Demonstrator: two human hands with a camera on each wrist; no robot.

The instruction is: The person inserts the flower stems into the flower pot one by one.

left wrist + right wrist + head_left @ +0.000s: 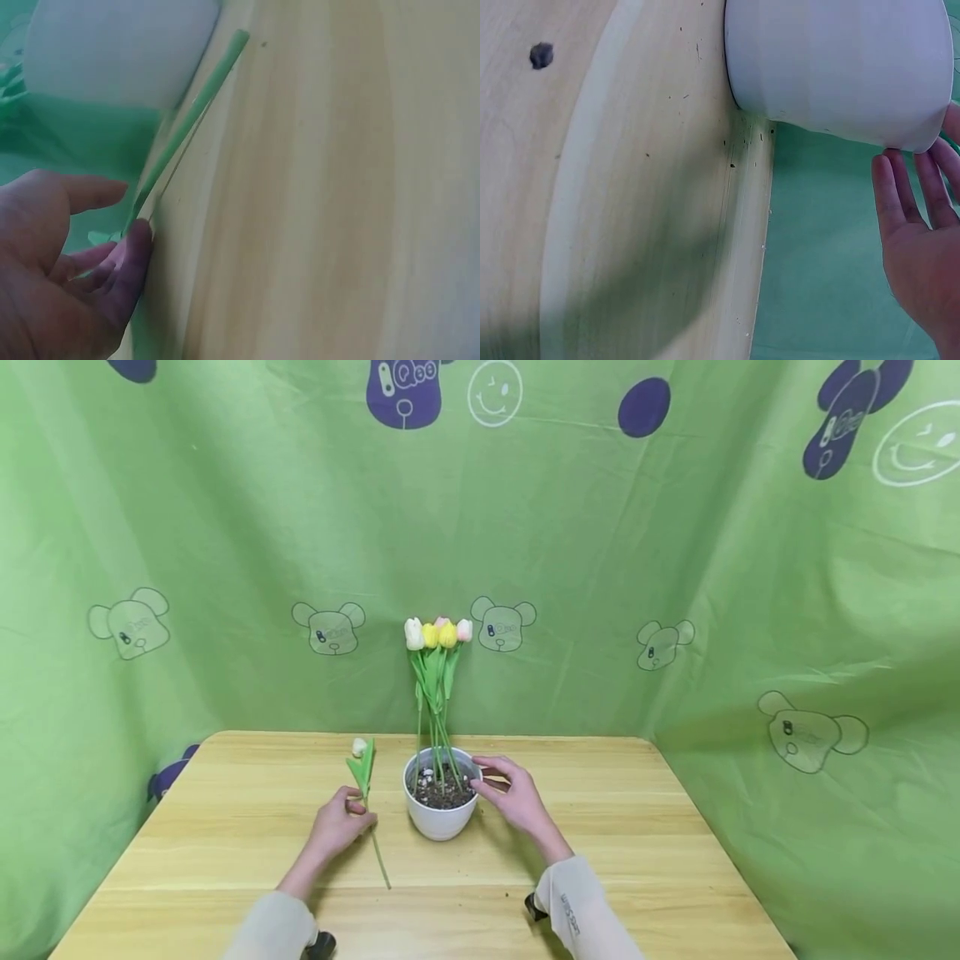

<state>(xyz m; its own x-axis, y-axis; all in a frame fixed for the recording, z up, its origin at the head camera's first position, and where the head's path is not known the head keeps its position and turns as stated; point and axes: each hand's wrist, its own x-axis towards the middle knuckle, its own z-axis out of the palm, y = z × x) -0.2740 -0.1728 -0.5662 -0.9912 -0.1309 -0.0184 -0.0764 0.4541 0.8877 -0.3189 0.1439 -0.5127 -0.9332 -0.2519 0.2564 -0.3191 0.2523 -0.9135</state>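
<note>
A single white tulip (365, 768) with green leaves lies on the table left of the pot. My left hand (341, 820) is at its stem (191, 120); in the left wrist view the thumb and fingers stand apart, with the stem running past the fingertips. The white flowerpot (442, 821) holds dark soil (438, 793) and several upright tulips (438, 685) in white, yellow and pink. At the pot's right side, my right hand (513, 793) touches the rim and wall. Its fingers (889, 195) look fairly straight in the right wrist view.
A light wooden table (600, 827) carries everything. Green cloth (570, 527) with bear prints hangs behind and at both sides. Dark crumbs (541, 55) and small specks lie on the wood near the pot.
</note>
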